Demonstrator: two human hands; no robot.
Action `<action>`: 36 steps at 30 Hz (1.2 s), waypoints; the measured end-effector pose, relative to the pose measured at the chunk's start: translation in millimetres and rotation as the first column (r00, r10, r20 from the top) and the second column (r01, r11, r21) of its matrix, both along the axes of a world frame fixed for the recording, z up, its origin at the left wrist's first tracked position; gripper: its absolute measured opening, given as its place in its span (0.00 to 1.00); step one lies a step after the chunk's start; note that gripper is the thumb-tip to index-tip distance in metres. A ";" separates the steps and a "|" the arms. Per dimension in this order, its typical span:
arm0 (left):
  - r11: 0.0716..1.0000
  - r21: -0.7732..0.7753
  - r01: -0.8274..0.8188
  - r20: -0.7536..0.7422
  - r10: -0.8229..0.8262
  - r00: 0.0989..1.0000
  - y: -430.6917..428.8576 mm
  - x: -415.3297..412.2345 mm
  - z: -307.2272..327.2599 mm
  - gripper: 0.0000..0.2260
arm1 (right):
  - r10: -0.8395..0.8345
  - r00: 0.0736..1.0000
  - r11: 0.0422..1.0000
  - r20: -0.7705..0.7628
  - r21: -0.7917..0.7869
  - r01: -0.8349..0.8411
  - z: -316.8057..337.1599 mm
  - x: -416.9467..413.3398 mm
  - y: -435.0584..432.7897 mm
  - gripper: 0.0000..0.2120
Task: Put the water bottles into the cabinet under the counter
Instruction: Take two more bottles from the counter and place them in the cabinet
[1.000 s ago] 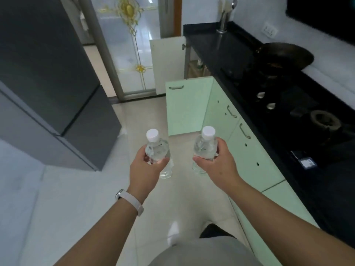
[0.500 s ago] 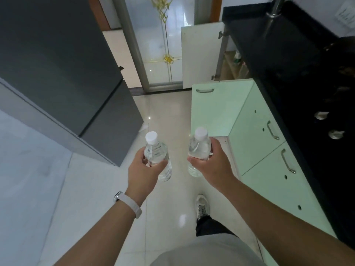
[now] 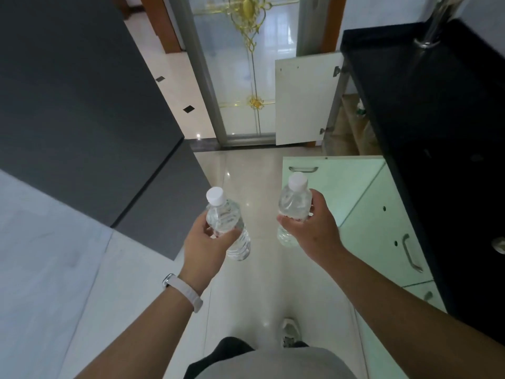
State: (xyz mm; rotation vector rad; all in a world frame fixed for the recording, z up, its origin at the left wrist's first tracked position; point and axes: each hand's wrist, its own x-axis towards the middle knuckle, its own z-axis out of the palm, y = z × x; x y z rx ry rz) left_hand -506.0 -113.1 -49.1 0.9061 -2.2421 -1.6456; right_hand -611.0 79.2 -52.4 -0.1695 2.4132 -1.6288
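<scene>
With no hand free to steady them, the left bottle [image 3: 224, 218] or right bottle [image 3: 294, 205] could slip, or knock the open green door [image 3: 337, 187], on the reach under the counter [image 3: 437, 119]. Both arms stretch forward. The left hand [image 3: 203, 243] curls round 1 and the right hand [image 3: 315, 232] round the other, caps up, above the floor [image 3: 259, 285] beside the counter's front edge.

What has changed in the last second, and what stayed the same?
The person has walked forward along the black counter: the open pale green cabinet door and the open white cabinet door behind it are nearer. Unchanged: the left hand grips one clear plastic water bottle, the right hand the other bottle.
</scene>
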 end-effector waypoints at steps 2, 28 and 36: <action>1.000 -0.005 -0.022 -0.007 0.022 1.000 -10.6 -12.9 -0.1 0.17 | 0.017 1.000 1.000 -0.002 -0.016 -0.017 3.3 -14.2 -9.1 0.27; 0.993 0.024 0.112 -0.123 -0.109 0.986 -290.5 -281.6 -19.1 0.19 | -0.053 0.998 0.993 0.017 0.103 0.051 18.3 -242.0 -259.5 0.26; 0.986 0.089 0.144 -0.143 -0.130 0.981 -317.7 -345.9 -19.3 0.20 | -0.095 0.995 0.994 0.029 0.048 0.093 16.1 -295.4 -286.8 0.27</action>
